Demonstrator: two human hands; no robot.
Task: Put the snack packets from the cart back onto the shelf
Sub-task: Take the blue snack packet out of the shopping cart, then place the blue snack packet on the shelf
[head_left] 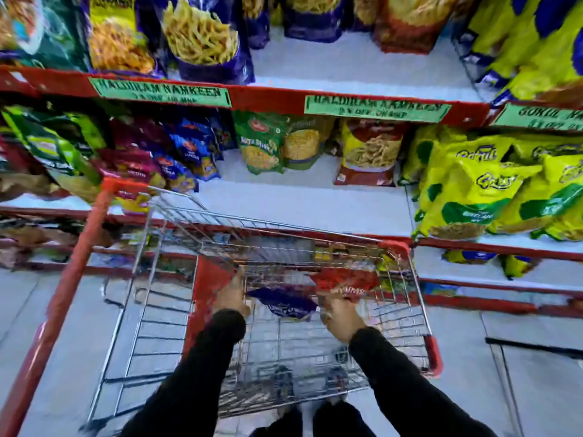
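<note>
Both my hands reach down into the wire cart (407,279), which has red trim. A purple snack packet (284,302) lies in the basket between them. Behind it lies a red snack packet (344,279), with more packets blurred at the far end. My left hand (232,294) has its fingers stretched out beside the purple packet's left edge. My right hand (342,313) has its fingers curled over the near edge of the red packet. The shelf (303,203) in front has a bare white stretch just beyond the cart.
Red-edged shelves hold purple and yellow packets above, green and red ones at mid height, and yellow-green bags (492,190) at right. Green price labels (164,91) run along the shelf rims. The cart's red handle bar (72,279) slants at left over the grey tiled floor.
</note>
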